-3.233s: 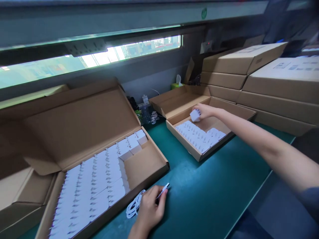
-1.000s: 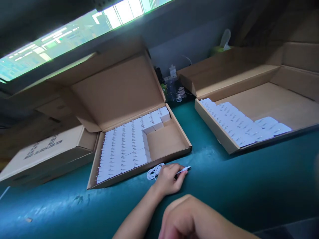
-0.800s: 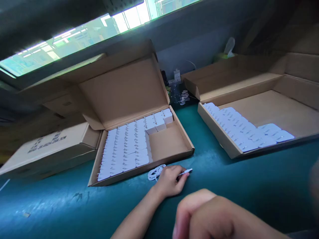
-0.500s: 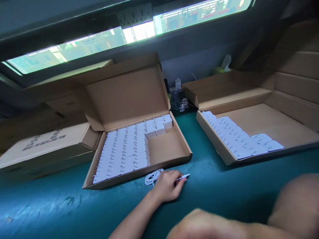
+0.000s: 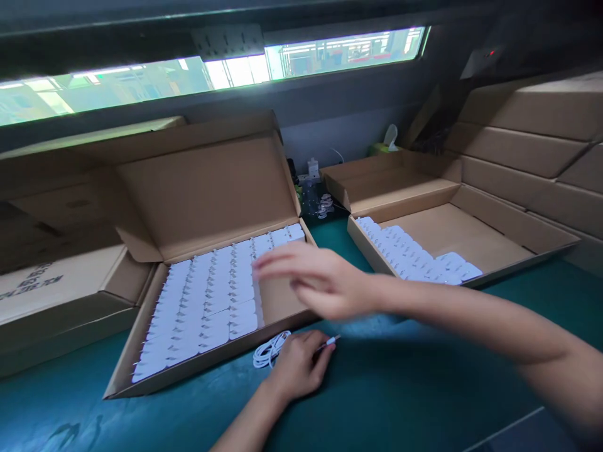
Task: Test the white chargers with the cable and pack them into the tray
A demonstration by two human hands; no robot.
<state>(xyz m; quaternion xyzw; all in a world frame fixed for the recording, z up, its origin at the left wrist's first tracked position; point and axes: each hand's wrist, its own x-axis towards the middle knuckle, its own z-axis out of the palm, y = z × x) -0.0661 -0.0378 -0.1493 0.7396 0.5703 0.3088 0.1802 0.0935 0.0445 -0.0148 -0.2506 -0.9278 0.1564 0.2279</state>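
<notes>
My left hand rests on the green table, closed on a white charging cable whose plug sticks out past the fingertips. The cable's coil lies beside the hand. Reaching over the left cardboard box, my right hand is slightly blurred, with fingers stretched out and the thumb apart. It seems to hold nothing. Its fingertips are close to rows of white plug adapters with metal prongs; whether they touch is unclear. The open left box holds these rows, partly hidden by my hand.
On the right, an open cardboard box holds more white adapters along its left side. Closed cartons are stacked behind it. A printed carton stands at far left. Between the boxes at the back lie a power strip and cables.
My right hand has moved from the lower right up and left over the left box. My left hand still holds the cable. The view has shifted slightly to the right.
</notes>
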